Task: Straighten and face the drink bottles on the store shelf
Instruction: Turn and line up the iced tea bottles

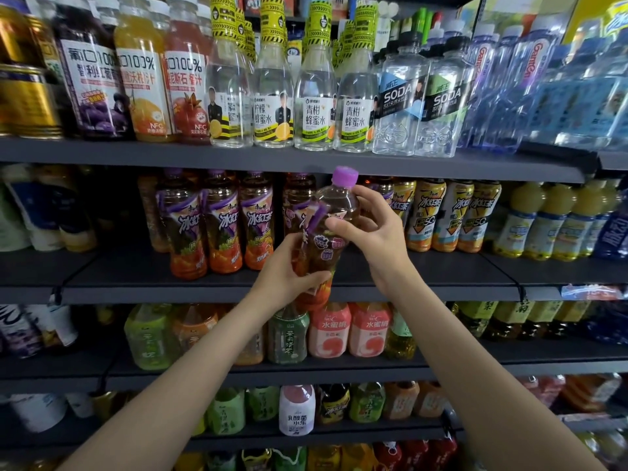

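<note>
Both hands hold one purple-capped tea bottle (331,232) in the air in front of the second shelf (306,290), clear of the row it belongs to. On the left, the left hand (289,273) curls its fingers round the bottle's lower body; on the right, the right hand (370,229) pinches the shoulder below the cap between thumb and fingertips. The bottle's long axis runs nearly upright, cap tipped slightly right, and its label looks turned partly sideways, so a twist seems needed before it goes back. The open gap lies just behind the bottle, between three matching tea bottles (221,226) to the left and the orange-labelled tea bottles (452,215) to the right; the left hand is nearer the shelf board. That board is dark, flat and bare along its front. Above it stand clear water bottles (316,107), below it green and pink drinks (329,331), packed close.
</note>
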`<control>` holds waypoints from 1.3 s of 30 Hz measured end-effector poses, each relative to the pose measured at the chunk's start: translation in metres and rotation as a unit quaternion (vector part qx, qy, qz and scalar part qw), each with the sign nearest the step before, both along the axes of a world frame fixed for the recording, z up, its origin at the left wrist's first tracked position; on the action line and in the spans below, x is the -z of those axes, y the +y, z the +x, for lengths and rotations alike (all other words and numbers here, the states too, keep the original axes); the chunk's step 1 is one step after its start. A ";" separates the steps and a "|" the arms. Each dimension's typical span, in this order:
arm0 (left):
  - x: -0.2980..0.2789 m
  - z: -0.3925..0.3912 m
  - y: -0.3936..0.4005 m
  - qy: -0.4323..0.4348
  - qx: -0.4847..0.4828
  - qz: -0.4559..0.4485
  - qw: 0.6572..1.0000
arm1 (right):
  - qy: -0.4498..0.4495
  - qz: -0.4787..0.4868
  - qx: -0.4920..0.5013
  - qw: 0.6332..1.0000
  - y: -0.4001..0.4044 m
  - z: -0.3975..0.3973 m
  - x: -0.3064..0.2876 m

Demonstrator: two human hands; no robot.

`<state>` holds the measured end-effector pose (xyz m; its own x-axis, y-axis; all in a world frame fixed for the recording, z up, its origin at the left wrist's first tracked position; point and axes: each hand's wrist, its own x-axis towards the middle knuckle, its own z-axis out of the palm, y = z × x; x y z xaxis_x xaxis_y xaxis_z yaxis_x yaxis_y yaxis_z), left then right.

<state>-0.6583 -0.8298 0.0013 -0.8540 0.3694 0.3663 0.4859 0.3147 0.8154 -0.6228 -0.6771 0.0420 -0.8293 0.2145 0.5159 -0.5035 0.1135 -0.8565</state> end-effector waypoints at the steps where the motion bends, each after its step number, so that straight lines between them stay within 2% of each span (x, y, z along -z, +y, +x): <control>1: -0.002 -0.001 -0.002 -0.030 0.033 0.005 0.999 | -0.006 -0.012 -0.011 1.000 0.002 -0.001 -0.002; 3: -0.007 -0.002 -0.006 -0.096 0.080 0.030 0.992 | -0.022 -0.046 -0.044 0.998 0.008 -0.003 -0.004; 6: -0.011 0.002 -0.003 -0.167 0.086 0.045 0.981 | -0.092 -0.092 -0.068 0.989 0.014 -0.011 -0.002; 11: -0.009 0.011 0.007 -0.332 0.098 0.056 0.937 | -0.247 -0.019 -0.008 0.969 0.018 -0.019 0.011; 17: -0.019 0.009 0.006 -0.428 0.096 0.069 0.896 | -0.304 0.025 0.016 0.952 0.030 -0.016 0.027; 20: -0.016 0.003 0.011 -0.365 0.033 0.027 0.930 | -0.289 0.023 0.025 0.957 0.029 -0.014 0.023; 24: -0.007 -0.004 0.021 -0.197 -0.040 -0.039 0.979 | -0.265 0.036 0.012 0.964 0.024 -0.016 0.023; 27: -0.003 -0.004 0.028 -0.058 -0.101 -0.149 0.982 | -0.252 0.075 0.051 0.963 0.018 -0.022 0.028; 30: 0.005 -0.006 0.032 0.043 -0.112 -0.191 0.974 | -0.258 0.084 0.101 0.957 0.020 -0.028 0.035; 33: 0.010 -0.018 0.031 0.061 -0.048 -0.173 0.982 | -0.227 0.085 0.134 0.961 0.028 -0.028 0.036; 35: 0.011 -0.029 0.027 0.057 -0.024 -0.147 0.987 | -0.175 0.133 0.166 0.961 0.033 -0.028 0.032; 39: 0.021 -0.052 0.013 0.055 -0.117 -0.090 0.988 | -0.096 0.225 0.188 0.951 0.039 -0.041 0.030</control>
<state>-0.7106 -0.8167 -0.0197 -0.8825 0.2339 0.4081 0.4652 0.5632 0.6830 -0.6636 -0.6376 0.0115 -0.8262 0.3078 0.4718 -0.1941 0.6307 -0.7514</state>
